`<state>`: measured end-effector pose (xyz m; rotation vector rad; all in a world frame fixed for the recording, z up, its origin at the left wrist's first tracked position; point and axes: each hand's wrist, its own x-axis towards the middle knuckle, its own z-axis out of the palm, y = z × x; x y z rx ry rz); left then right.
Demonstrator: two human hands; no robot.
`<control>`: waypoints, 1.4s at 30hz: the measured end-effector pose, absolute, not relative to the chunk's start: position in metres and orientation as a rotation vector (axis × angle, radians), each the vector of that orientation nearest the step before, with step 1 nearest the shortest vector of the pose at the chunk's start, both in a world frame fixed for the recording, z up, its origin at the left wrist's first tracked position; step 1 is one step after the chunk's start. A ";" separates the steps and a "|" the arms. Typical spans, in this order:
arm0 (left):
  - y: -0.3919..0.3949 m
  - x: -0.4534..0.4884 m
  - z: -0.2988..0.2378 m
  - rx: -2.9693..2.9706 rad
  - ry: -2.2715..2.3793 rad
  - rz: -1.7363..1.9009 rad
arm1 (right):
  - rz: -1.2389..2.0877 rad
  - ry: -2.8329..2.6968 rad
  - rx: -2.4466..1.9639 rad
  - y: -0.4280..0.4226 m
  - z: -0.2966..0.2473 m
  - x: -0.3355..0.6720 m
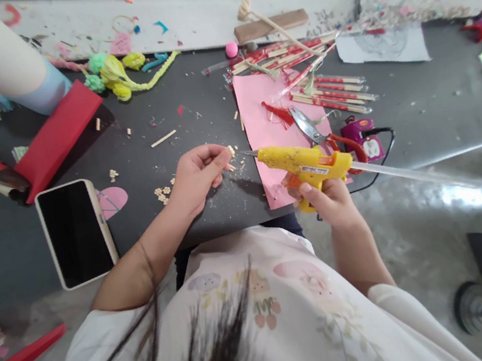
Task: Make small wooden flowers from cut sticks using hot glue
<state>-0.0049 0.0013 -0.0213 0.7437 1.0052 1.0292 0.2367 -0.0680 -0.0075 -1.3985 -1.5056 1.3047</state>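
Note:
My left hand [197,175] pinches a tiny pale wooden piece [231,151] between thumb and fingers, just above the dark table. My right hand [326,198] grips a yellow glue gun [305,163] by its handle, a clear glue stick trailing out to the right. The gun's nozzle points left and sits a short gap from the wooden piece. Below the gun lies a pink paper sheet [259,122], with red-handled scissors [320,133] resting on it.
A phone [76,231] lies face up at the left table edge, near a pink heart cutout [113,200]. Small wooden bits [163,192] scatter by my left wrist. Red paper [57,137], yellow yarn [127,79], several chopsticks [328,92] and a purple device [362,138] lie further back.

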 end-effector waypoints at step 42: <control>0.023 -0.018 -0.033 0.734 1.289 1.266 | 0.184 -2.760 -1.622 0.037 -0.014 0.124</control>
